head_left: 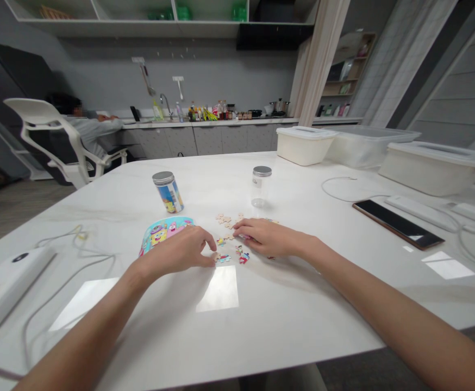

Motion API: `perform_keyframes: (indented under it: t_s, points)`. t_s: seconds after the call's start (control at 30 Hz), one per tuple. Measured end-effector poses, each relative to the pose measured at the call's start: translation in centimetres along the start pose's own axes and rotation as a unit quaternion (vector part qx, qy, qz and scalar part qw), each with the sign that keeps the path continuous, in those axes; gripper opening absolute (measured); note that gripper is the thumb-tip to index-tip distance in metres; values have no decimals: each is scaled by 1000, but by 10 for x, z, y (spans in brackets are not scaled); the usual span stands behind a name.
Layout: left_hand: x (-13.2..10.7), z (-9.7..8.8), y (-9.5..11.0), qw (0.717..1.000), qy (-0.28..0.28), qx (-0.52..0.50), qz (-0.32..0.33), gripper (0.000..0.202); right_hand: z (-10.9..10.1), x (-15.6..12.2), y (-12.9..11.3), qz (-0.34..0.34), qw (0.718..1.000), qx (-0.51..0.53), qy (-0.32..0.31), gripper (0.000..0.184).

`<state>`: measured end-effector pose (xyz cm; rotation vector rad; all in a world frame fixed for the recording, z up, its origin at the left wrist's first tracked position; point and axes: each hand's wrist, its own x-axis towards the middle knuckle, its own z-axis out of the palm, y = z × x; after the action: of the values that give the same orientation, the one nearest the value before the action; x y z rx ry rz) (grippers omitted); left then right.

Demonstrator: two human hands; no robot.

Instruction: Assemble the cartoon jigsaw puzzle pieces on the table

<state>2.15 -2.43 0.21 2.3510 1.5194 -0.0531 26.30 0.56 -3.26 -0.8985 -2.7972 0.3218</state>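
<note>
Loose jigsaw puzzle pieces (243, 258) lie on the white table between my hands, some printed in colours and some plain side up. My left hand (180, 248) hovers low at their left, thumb and index finger apart, the thumb tip beside a blue-and-red piece (223, 258). From the right, my right hand (268, 237) stretches its fingers over the pieces, and part of the group is hidden under it. A pinkish bit shows beneath those fingers; a grip on it is not visible. Partly behind my left hand is a cartoon puzzle board (168, 228).
Beyond the pieces stand a cartoon-labelled canister (168, 192) and a clear jar (261, 187) with a metal lid. Lidded bins (305, 146), a phone (396, 222) and cables lie right. A white power strip (13, 288) is left. A person (94, 133) sits behind.
</note>
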Motion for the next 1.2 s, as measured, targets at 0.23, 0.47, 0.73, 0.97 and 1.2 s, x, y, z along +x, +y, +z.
perform_keyframes:
  t_s: [0.23,0.47,0.73,0.97,1.2]
  points:
    - [1,2,0,1000,0,11,28,20,0,0,0,5,1000,0,-5,34]
    - [-2,-3,4,1000,2,6,15,26,2,0,2,-2,1000,-3,-2,34]
    - [0,0,3,1000,17,7,-10,29,1,0,1,-1,1000,9,4,33]
    - [3,6,-3,1000,24,3,11,27,2,0,2,-6,1000,5,4,33]
    - [3,7,2,1000,18,7,9,23,1,-1,1,-1,1000,-2,0,34]
